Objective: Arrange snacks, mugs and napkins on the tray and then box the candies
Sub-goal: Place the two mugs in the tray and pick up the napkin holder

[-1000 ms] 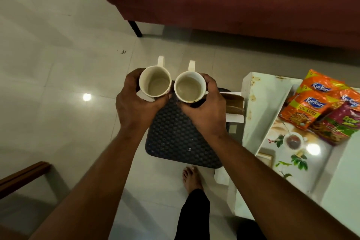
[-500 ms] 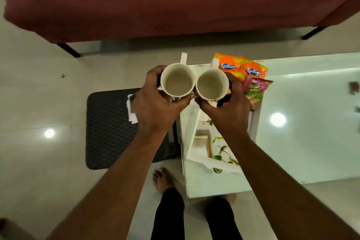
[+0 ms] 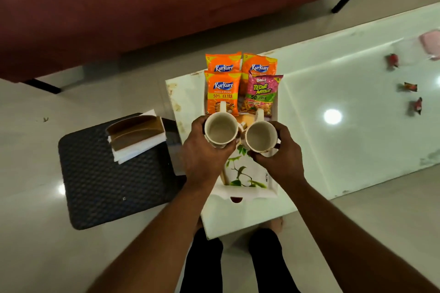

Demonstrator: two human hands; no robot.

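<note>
L hand [image 3: 207,157] curls round L mug [image 3: 221,132], R hand [image 3: 278,159] round R mug [image 3: 260,137], both over the tray [image 3: 252,191] nr the snacks [image 3: 222,93]; prob. ceramic, so rigid, weighty, chippable: grip bodies, keep rims apart.

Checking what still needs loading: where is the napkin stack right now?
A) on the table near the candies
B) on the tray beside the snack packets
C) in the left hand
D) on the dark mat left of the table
D: the napkin stack lies on the dark mat, off the tray, while the left hand grips the left mug and the right hand the right mug.
</note>
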